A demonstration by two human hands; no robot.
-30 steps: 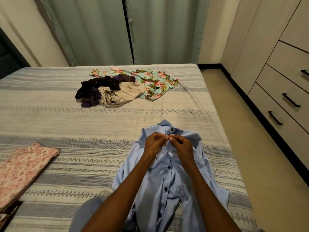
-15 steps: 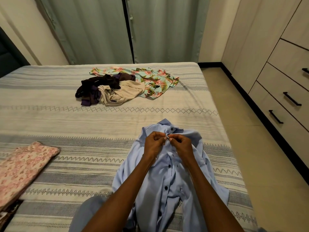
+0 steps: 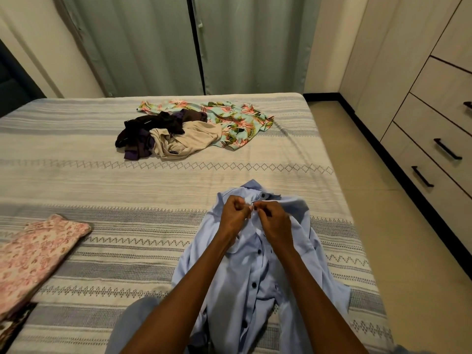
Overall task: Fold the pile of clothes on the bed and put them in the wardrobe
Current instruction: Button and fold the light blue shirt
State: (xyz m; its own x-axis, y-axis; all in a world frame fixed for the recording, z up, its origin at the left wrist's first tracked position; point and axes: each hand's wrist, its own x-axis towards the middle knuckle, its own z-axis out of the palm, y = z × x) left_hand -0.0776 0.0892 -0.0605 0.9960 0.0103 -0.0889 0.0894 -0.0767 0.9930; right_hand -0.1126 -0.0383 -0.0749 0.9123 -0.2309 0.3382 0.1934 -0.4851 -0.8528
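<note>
Head view: one light blue button shirt (image 3: 258,274) spread on the near part of the striped bed (image 3: 76,180), one loose pile of three garments (image 3: 189,131) farther back, one folded pink floral cloth (image 3: 33,254) at left. Left hand (image 3: 233,215) and right hand (image 3: 274,221) together at the shirt's collar, each grip pinching the fabric with curled fingers. Wardrobe (image 3: 434,103) at right, three drawers with handles closed.

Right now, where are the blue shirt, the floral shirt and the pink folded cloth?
blue shirt (image 3: 293,254): head view, right front panel.
floral shirt (image 3: 237,123): head view, middle of the fabric.
pink folded cloth (image 3: 38,254): head view, top face.
</note>
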